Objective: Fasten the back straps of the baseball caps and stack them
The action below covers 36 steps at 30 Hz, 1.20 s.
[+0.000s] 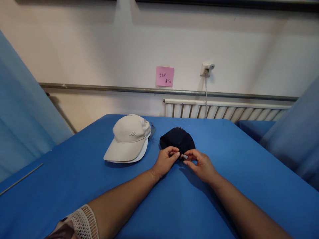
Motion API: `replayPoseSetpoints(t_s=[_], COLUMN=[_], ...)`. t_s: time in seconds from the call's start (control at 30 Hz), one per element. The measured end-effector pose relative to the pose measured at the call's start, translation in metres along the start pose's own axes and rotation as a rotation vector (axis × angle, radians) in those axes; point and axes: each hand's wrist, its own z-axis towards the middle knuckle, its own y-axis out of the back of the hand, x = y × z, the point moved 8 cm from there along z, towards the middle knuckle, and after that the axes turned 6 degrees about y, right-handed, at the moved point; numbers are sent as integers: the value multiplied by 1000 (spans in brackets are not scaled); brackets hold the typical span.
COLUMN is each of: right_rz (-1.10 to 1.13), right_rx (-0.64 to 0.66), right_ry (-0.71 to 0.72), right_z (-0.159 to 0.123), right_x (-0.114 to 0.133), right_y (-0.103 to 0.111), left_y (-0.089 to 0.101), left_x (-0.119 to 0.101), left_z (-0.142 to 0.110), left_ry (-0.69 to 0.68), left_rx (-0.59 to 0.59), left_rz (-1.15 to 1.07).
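Observation:
A black cap point(177, 138) lies on the blue-covered table, its near edge towards me. My left hand point(167, 160) is closed at that near edge, thumb and fingers pinching the cap. Just to its right, my right hand point(199, 163) has thumb and fingers closed around a small pale grey piece point(185, 157) at the same edge. Whether this piece is a buckle or a strap end, I cannot tell. Left of the hands sits a beige cap point(129, 134) with a stripe logo, stacked over a whiter brim point(143, 153).
The blue table cover point(159, 205) reaches towards the wall. A thin stick point(22, 178) lies at the far left. Blue curtains point(25, 99) hang at both sides. Behind the table are a radiator point(224, 111), a metal rail point(119, 89), a plugged socket point(205, 70) and a pink note point(164, 76).

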Motion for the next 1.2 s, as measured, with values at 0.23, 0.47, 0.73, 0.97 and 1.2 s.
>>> replayPoseSetpoints(t_s=[0.23,0.47,0.73,0.97,1.2], right_rz=[-8,19,-29,94,352], right_rx=[-21,-66,-75,-162,-334], right_ry=[27,-52,88,-22,-173], right_z=[2,1,3,3,3], right_x=[3,-4,2,-12,-33], right_y=[1,4,7,15,22], left_y=[0,-3,-5,8,36], left_x=[2,5,5,-2,-10], left_z=[0,0,-1,4,14], left_ry=[30,51,43,70,59], left_rx=[1,36,54,-37,-190], left_rz=[-39,-73,-74,-203,-389])
